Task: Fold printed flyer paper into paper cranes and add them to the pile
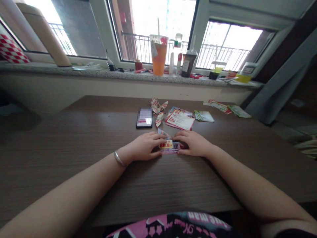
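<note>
Shirt (170,226), flyer (166,147) between left hand (142,146), right hand (192,143)

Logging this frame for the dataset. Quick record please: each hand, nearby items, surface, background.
left hand: fingers on left end of folded printed flyer marked 89.9; silver bangle on wrist
right hand: fingers on right end of same flyer
nearby: smartphone; folded flyer pieces; flyers
surface: wood-grain desk
background: window sill with orange drink cup
</note>
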{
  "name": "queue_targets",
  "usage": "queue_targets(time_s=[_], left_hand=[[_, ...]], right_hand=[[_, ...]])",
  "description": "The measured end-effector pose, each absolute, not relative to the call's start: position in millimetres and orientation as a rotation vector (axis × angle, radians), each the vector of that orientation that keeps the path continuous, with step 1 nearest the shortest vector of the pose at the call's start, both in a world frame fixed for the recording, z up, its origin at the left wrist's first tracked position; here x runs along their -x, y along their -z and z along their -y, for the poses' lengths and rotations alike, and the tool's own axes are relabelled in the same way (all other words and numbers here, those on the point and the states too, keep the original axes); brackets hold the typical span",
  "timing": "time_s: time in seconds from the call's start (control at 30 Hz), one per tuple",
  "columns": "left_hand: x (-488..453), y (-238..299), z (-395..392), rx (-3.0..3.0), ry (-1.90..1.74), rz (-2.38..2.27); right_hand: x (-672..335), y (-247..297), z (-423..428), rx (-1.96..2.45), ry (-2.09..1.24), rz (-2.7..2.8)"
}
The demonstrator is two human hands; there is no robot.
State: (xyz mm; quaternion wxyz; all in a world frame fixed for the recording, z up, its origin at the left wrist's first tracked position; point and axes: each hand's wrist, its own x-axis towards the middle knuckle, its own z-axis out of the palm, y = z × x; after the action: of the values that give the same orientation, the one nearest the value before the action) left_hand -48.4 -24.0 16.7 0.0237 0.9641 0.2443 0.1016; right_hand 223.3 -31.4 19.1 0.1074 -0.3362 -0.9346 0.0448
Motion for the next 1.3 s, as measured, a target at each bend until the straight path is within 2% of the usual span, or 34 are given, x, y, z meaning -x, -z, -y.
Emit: queue_targets(time_s=[0.57,0.83,1.3], left_hand=[[52.3,-10.4,18.7,-2.900,-0.287,-0.850],[53.4,-11.4,17.5,-2.945,-0.296,-0.860],[52.6,-8.6,15.9,-2.919,-0.341,-0.948]], right_hand=[[-218.9,-25.2,37.6,0.943,-0.125,2.794],[-216.3,-28.1,40.7,0.960,0.013,2.825],[-212.6,-32.9,45.4,1.218,0.126,2.744]])
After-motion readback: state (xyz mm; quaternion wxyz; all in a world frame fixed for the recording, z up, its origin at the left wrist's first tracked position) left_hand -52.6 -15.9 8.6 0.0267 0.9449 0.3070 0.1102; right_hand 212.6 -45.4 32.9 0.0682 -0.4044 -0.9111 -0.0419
